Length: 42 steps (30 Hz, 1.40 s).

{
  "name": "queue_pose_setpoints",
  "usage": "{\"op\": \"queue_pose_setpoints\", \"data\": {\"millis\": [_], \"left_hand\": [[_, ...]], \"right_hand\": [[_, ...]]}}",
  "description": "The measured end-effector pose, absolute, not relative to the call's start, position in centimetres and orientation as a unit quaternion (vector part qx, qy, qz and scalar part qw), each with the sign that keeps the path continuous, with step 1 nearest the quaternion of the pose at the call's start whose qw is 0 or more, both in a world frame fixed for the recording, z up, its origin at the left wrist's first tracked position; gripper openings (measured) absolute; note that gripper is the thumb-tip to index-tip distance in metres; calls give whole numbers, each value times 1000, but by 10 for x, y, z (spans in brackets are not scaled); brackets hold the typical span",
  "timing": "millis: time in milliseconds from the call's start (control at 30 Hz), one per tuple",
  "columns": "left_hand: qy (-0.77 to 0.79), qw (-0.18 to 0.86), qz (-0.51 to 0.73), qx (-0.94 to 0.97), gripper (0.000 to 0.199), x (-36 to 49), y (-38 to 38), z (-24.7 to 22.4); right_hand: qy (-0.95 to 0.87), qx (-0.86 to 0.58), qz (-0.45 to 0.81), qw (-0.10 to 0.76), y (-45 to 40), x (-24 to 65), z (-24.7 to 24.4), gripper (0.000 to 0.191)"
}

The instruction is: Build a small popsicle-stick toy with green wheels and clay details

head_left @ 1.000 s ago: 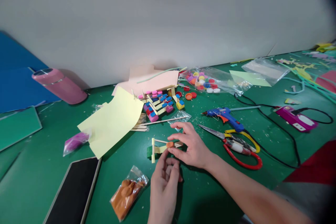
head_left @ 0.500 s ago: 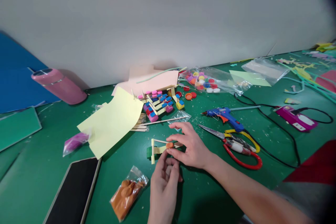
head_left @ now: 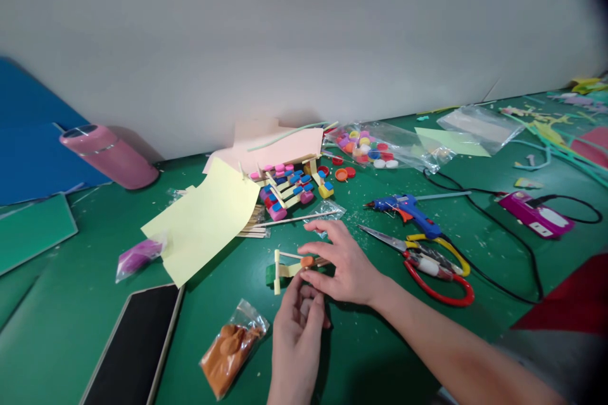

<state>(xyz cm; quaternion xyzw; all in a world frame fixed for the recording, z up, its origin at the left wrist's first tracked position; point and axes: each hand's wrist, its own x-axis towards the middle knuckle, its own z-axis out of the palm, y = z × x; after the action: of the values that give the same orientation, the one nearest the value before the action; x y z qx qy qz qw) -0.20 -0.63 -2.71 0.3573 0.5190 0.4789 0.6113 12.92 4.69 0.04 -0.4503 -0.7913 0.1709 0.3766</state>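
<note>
A small craft piece [head_left: 287, 270] of pale strips and sticks lies on the green table, with a green block at its left end and an orange disc [head_left: 308, 262] at its right. My left hand [head_left: 298, 323] is below it, fingers curled, fingertips at the edge by the disc. Reaching in from the right, my right hand [head_left: 339, 262] has its thumb near the disc and its other fingers spread above. A bag of orange clay [head_left: 231, 348] lies left of my left hand. Several colourful block pieces [head_left: 289, 190] stand farther back.
Scissors [head_left: 427, 266] and a blue glue gun [head_left: 406, 210] with a black cord lie on the right. A phone [head_left: 133, 348], yellow paper [head_left: 204, 221] and a pink bottle [head_left: 111, 157] are on the left. A bag of coloured caps [head_left: 370, 144] rests near the white wall [head_left: 294, 31].
My right hand's fingers have shifted very slightly left over the orange disc. The craft piece and my left hand have barely moved.
</note>
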Motion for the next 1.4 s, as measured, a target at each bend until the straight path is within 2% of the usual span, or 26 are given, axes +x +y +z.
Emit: {"op": "queue_pose_setpoints", "data": {"millis": [100, 233, 333, 500, 633, 800, 900, 1000, 1100, 1167, 1300, 1400], "left_hand": [[509, 614, 485, 359, 41, -1, -6, -27], [503, 612, 496, 357, 44, 1, -8, -29], [503, 604, 501, 361, 39, 2, -8, -29], [530, 584, 490, 372, 26, 4, -12, -20], [543, 570, 479, 386, 20, 4, -25, -10], [557, 501, 487, 449, 13, -4, -49, -1], [561, 405, 484, 536, 7, -21, -59, 5], [588, 240, 467, 616, 14, -52, -59, 7], [605, 81, 397, 685, 19, -87, -51, 6], [625, 20, 350, 697, 17, -106, -41, 5], [683, 38, 234, 691, 32, -121, -20, 4], [675, 81, 185, 710, 31, -121, -11, 2]], "right_hand": [[-762, -448, 189, 428, 46, 139, 15, 49], [-634, -489, 165, 576, 44, 157, 24, 29], [-571, -520, 139, 620, 42, 165, 13, 19], [-603, -516, 148, 590, 35, 162, -12, 9], [-650, -502, 160, 548, 31, 159, -18, 28], [-681, -495, 177, 511, 28, 159, -22, 33], [-692, -488, 187, 498, 25, 159, -23, 33], [-691, -487, 193, 498, 24, 158, -24, 29], [-689, -491, 194, 498, 23, 158, -24, 24], [-689, -492, 196, 495, 23, 157, -25, 23], [-690, -492, 200, 492, 23, 157, -25, 23], [-696, -484, 197, 493, 23, 158, -24, 22]]}}
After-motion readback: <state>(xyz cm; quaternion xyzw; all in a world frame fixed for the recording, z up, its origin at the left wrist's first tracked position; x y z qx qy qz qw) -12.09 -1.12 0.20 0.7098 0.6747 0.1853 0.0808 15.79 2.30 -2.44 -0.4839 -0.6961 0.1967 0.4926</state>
